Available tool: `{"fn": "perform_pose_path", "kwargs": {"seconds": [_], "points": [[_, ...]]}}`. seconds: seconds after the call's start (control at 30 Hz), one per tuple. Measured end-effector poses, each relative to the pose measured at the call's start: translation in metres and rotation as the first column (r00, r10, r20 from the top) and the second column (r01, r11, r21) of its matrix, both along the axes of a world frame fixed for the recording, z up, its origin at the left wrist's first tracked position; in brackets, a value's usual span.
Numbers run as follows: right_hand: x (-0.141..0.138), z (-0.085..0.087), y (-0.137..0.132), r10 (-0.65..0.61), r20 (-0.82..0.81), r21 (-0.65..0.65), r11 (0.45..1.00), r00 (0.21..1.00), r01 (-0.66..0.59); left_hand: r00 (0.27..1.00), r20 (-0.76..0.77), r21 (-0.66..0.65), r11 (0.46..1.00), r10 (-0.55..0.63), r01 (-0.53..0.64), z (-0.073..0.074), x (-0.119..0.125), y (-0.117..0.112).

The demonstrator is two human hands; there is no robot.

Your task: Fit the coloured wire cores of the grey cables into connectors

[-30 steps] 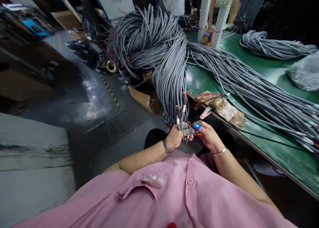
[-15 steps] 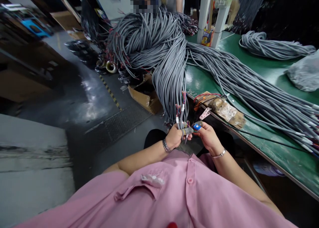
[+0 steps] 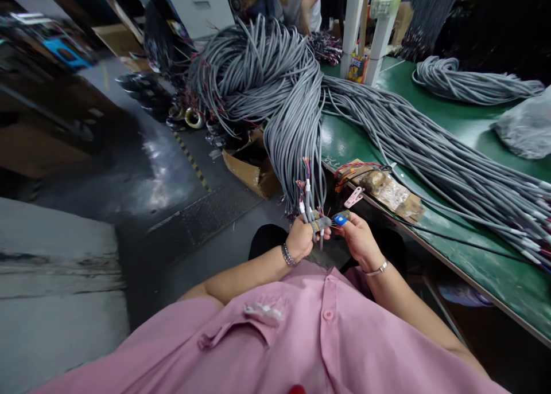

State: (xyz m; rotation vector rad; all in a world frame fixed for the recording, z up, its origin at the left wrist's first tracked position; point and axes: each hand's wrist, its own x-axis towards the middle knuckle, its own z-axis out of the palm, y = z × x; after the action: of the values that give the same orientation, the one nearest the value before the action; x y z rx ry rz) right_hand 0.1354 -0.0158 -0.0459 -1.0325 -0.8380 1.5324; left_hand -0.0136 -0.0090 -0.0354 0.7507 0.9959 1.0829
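Several grey cables point(image 3: 307, 202) with white-banded ends and loose coloured wires stand up out of my left hand point(image 3: 303, 237), which is closed around them. A grey covering wraps that hand's thumb. Just to the right, my right hand point(image 3: 356, 237) pinches thin coloured wires at a cable end; a blue wrap point(image 3: 340, 220) covers its thumb. The fingertips of both hands nearly meet. Behind them a thick bundle of grey cables point(image 3: 293, 130) hangs over the table's edge. The exact grip on the wires is too small to make out.
A green table point(image 3: 344, 139) runs along the right, bearing a long spread of cables point(image 3: 430, 136). On its near edge lie a taped cardboard piece point(image 3: 394, 193) and a pink clip point(image 3: 353, 197). An open cardboard box point(image 3: 249, 167) is on the floor. A co-worker point(image 3: 297, 4) stands behind the pile.
The cable ends in my left hand have tilted left. My right hand stays close by, with its wires stretched between the hands. The co-worker's arm has moved into view at the back.
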Motion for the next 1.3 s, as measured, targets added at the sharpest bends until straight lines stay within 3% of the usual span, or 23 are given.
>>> {"fn": "perform_pose_path", "kwargs": {"seconds": [0.23, 0.43, 0.67, 0.8, 0.9, 0.97, 1.03, 1.17, 1.3], "points": [[0.002, 0.002, 0.001, -0.007, -0.008, -0.03, 1.0, 1.0, 0.006, 0.997, -0.062, 0.035, 0.998, -0.041, 0.043, 0.002, 0.001, 0.0], [0.008, 0.004, 0.002, 0.089, -0.123, -0.067, 0.993, 0.988, -0.098, 1.0, -0.011, 0.036, 0.999, -0.026, 0.027, 0.002, 0.0, -0.001], [0.024, -0.001, 0.017, -0.031, -0.282, -0.136, 0.991, 0.959, -0.008, 0.999, 0.047, 0.044, 0.999, -0.027, 0.025, 0.012, 0.003, -0.001], [0.024, 0.008, 0.025, -0.099, -0.101, 0.012, 0.995, 0.99, 0.101, 0.995, 0.053, 0.067, 0.994, -0.084, 0.081, 0.023, 0.012, 0.003], [0.019, 0.012, 0.026, -0.29, 0.109, 0.21, 0.942, 0.951, 0.264, 0.991, 0.058, 0.071, 0.991, -0.122, 0.118, 0.031, 0.017, 0.009], [0.017, 0.012, 0.026, -0.369, 0.122, 0.241, 0.912, 0.922, 0.333, 0.987, 0.074, 0.052, 0.989, -0.144, 0.141, 0.035, 0.02, 0.013], [0.016, 0.012, 0.028, -0.336, 0.028, 0.186, 0.927, 0.942, 0.325, 0.984, 0.09, 0.024, 0.988, -0.155, 0.154, 0.037, 0.022, 0.017], [0.014, 0.017, 0.035, -0.141, -0.196, 0.092, 0.983, 0.97, 0.162, 0.984, 0.082, 0.007, 0.988, -0.156, 0.156, 0.034, 0.027, 0.019], [0.01, 0.02, 0.041, -0.177, -0.245, 0.042, 0.98, 0.953, 0.193, 0.986, 0.05, 0.007, 0.987, -0.162, 0.161, 0.027, 0.028, 0.019]]}}
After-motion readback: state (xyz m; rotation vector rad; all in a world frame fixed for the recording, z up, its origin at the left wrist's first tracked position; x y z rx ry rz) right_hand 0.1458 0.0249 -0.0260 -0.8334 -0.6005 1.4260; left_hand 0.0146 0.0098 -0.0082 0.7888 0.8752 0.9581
